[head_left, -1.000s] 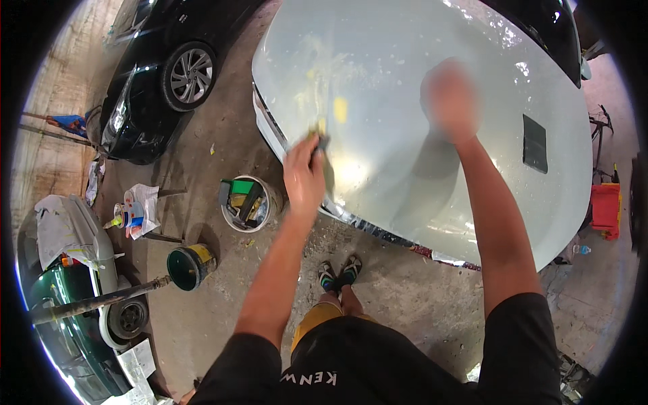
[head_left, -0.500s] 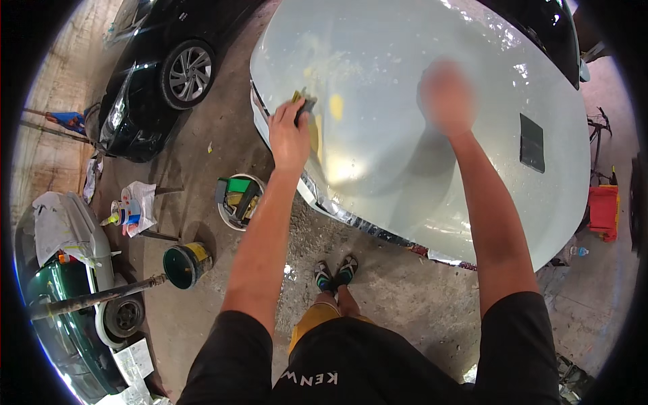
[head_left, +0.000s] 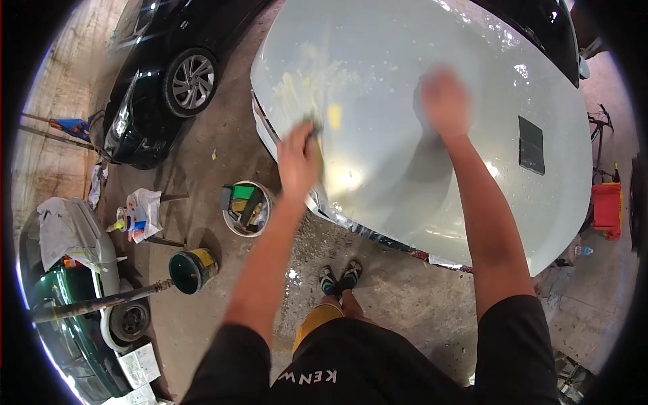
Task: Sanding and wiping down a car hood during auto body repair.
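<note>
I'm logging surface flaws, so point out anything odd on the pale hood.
Milky yellowish smears streak the hood just beyond the left hand, and a yellow patch shows nearby; both break the pale finish.

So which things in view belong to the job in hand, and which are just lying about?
Belong:
dark block, in the left hand
pale hood, under the block and the blurred right hand
probably the dark sheet on it and the white bucket of tools

Apparently lying about:
dark pail
red container
black car
</note>
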Tool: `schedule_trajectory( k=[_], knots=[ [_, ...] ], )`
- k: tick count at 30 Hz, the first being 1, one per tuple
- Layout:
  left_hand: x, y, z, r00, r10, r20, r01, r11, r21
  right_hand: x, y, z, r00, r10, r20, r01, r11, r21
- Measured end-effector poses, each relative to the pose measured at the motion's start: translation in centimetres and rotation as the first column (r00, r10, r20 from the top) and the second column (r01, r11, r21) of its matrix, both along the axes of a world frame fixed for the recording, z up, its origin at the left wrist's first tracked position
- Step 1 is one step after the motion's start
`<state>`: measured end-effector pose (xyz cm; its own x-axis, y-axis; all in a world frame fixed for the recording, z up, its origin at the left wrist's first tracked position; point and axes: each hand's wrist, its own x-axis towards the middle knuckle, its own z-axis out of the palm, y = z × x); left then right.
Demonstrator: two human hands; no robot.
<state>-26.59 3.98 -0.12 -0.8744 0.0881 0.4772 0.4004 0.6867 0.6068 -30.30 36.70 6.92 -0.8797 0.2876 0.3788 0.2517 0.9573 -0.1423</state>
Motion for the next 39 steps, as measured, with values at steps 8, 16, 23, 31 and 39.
schedule_trajectory(
  k=[8,16,23,31,39],
  knots=[
    [-2.7,-1.2,2.7,0.998,0.067,-0.015,-0.068,0.994,-0.087,-0.3,-1.6,0.6,1.000,0.026,0.009,-0.026,0.999,-0.020],
    [-0.6,-1.0,2.7,0.998,0.053,0.021,-0.052,0.999,-0.015,-0.4,-1.6,0.6,0.999,0.031,0.025,-0.031,1.000,-0.006],
    [-0.6,-0.6,3.2,0.997,0.058,0.060,-0.059,0.998,0.006,-0.8,-1.9,0.8,0.999,0.012,0.029,-0.012,1.000,-0.020],
    [0.0,-1.0,2.8,0.998,0.011,0.064,-0.011,1.000,0.004,-0.3,-1.6,0.4,1.000,0.023,0.010,-0.023,0.999,-0.025],
    [-0.8,-1.0,0.9,0.998,-0.009,-0.055,0.009,1.000,-0.012,-0.4,-1.7,0.1,1.000,0.001,0.007,-0.001,1.000,-0.023]
  ],
)
